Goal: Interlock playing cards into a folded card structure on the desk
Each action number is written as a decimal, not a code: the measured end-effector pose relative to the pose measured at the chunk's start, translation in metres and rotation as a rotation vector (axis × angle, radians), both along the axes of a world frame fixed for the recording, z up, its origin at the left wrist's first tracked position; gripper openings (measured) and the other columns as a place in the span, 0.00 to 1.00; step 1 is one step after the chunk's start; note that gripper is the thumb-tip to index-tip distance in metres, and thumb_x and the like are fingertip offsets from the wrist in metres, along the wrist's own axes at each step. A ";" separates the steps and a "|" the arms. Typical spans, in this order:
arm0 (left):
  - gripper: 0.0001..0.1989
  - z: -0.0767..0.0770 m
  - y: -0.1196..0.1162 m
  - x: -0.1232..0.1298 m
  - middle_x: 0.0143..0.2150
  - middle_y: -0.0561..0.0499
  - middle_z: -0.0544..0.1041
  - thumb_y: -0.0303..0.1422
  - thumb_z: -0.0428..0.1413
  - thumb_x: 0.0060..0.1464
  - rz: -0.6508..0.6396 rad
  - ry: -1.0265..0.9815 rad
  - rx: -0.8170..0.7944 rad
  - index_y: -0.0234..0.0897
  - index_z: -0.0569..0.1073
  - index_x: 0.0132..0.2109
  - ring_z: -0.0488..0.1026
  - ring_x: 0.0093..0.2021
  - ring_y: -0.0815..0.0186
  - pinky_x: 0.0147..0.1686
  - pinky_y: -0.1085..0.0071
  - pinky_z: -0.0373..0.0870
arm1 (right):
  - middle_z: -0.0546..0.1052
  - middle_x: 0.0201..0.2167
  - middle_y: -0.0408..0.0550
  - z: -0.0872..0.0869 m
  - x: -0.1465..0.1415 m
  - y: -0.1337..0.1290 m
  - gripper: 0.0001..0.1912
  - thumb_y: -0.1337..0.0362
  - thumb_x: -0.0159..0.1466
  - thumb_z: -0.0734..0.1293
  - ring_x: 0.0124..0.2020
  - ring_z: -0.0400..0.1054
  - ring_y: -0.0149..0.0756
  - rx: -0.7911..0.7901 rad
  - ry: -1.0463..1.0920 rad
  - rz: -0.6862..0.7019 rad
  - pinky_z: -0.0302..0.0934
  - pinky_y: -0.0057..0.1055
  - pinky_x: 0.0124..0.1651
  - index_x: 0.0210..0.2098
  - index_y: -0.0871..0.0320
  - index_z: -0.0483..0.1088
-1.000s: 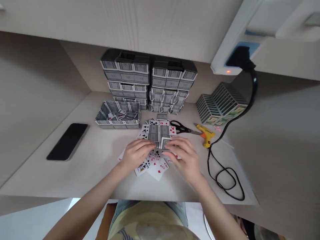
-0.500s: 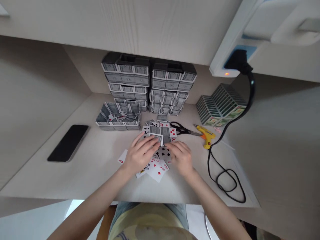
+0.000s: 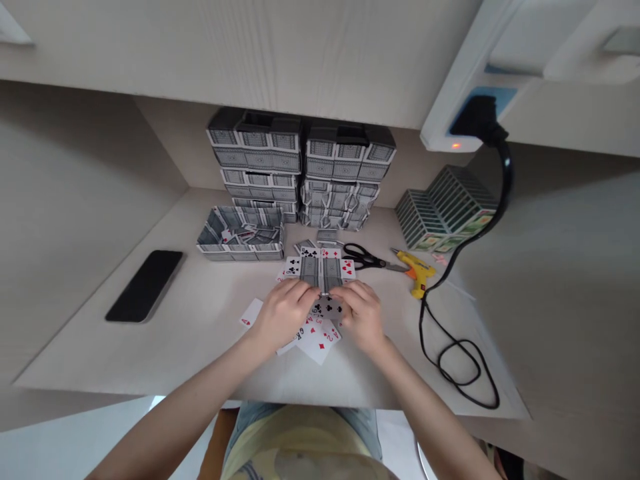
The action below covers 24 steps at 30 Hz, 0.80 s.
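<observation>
My left hand (image 3: 286,308) and my right hand (image 3: 361,312) meet over a patch of playing cards on the desk. Between their fingertips they pinch a playing card (image 3: 325,294), seen nearly edge-on. Just beyond it, two patterned card backs (image 3: 311,268) lie side by side, with face-up cards such as a six of clubs (image 3: 293,266) and a heart card (image 3: 347,269) sticking out around them. A club card (image 3: 329,308) shows between my hands. Nearer to me is a loose fan of face-up cards (image 3: 319,342), and an ace of hearts (image 3: 250,313) pokes out left of my left hand.
A box made of cards (image 3: 240,256) holds loose pieces. Stacked card boxes (image 3: 260,159) stand behind. Scissors (image 3: 370,259), a yellow glue gun (image 3: 419,268) and a black cable (image 3: 450,377) lie right; a phone (image 3: 145,287) lies left. A shelf (image 3: 300,60) overhangs the back.
The card has gone from showing its patterned back to nearly edge-on. My left fingers have drawn in and down, uncovering the card backs beyond. The view has shifted slightly.
</observation>
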<state>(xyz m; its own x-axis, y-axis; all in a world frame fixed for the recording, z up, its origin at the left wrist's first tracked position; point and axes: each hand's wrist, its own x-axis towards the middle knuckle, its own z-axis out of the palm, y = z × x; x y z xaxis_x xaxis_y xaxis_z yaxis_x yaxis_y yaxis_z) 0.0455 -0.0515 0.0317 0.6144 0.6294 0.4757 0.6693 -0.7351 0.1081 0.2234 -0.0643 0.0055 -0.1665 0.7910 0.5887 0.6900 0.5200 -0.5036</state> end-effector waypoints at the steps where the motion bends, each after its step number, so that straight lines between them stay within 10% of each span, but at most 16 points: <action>1: 0.09 0.001 0.000 -0.001 0.29 0.47 0.71 0.25 0.47 0.55 -0.003 0.012 -0.007 0.33 0.72 0.36 0.68 0.32 0.62 0.33 0.64 0.68 | 0.72 0.25 0.45 -0.001 0.000 0.000 0.15 0.77 0.56 0.56 0.30 0.65 0.34 0.005 -0.011 0.001 0.58 0.32 0.34 0.31 0.57 0.71; 10: 0.11 -0.014 0.003 0.008 0.24 0.49 0.67 0.21 0.45 0.50 -0.020 0.084 -0.065 0.34 0.68 0.26 0.64 0.27 0.64 0.29 0.66 0.65 | 0.70 0.27 0.49 0.015 -0.012 -0.012 0.10 0.76 0.56 0.58 0.31 0.62 0.37 0.025 -0.576 0.011 0.55 0.33 0.34 0.27 0.59 0.67; 24: 0.09 -0.018 -0.012 -0.003 0.31 0.49 0.71 0.23 0.45 0.54 0.059 -0.080 -0.146 0.36 0.70 0.35 0.69 0.31 0.66 0.31 0.71 0.67 | 0.71 0.28 0.48 0.015 -0.008 -0.013 0.09 0.77 0.54 0.58 0.32 0.61 0.37 0.004 -0.603 0.045 0.53 0.32 0.34 0.29 0.59 0.66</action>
